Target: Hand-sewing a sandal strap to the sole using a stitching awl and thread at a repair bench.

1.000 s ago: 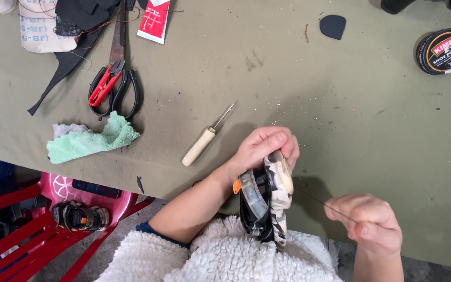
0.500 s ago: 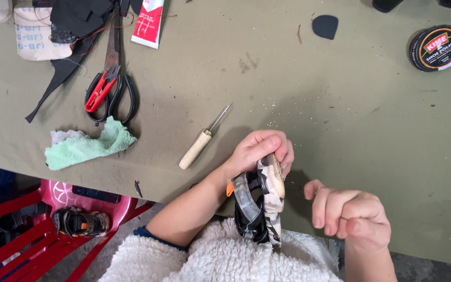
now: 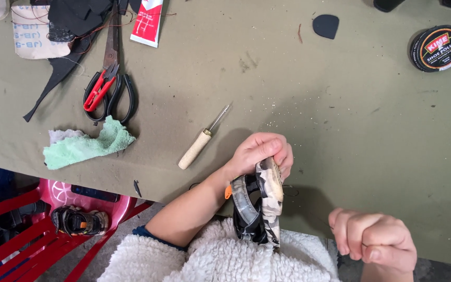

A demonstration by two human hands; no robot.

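The left hand [image 3: 261,152] is clamped over the toe of a camouflage sandal [image 3: 261,209], held on edge against the near table edge [image 3: 147,183]. The right hand [image 3: 374,241] is closed into a fist, where a second ago its fingers were looser; a thin thread appears drawn taut from the sole, so a stitch seems tightened. A wooden-handled awl [image 3: 200,141] lies untouched just left.

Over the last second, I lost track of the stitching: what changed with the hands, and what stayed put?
The right hand curled from a pinch on a thin thread into a closed fist and drew slightly in toward the sandal; whether it holds the thread now cannot be told. The left hand kept gripping the sandal's upper end. The awl, scissors, green cloth and polish tin lie as before on the table.
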